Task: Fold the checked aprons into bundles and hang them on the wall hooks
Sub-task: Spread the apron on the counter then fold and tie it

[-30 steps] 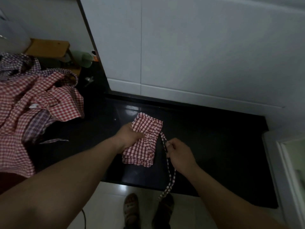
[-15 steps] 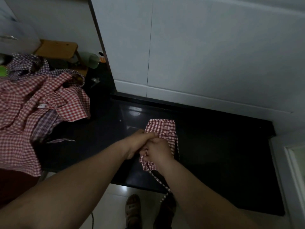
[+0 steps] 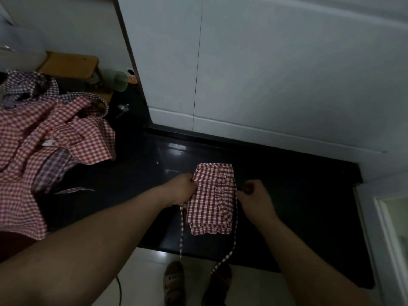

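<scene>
Your folded apron bundle [image 3: 212,199] lies on the black counter [image 3: 304,213] at lower middle of the frame. Its long axis runs top to bottom, squarely between your hands. Your left hand [image 3: 180,191] grips its left edge. Your right hand [image 3: 254,199], just beside the right edge, pinches the right tie [image 3: 235,228].

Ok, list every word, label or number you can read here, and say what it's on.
No text can be read.
White tag on the red checked apron heap: too small to read.
Orange-and-white object beside the cabinet: blurred, unreadable.
</scene>
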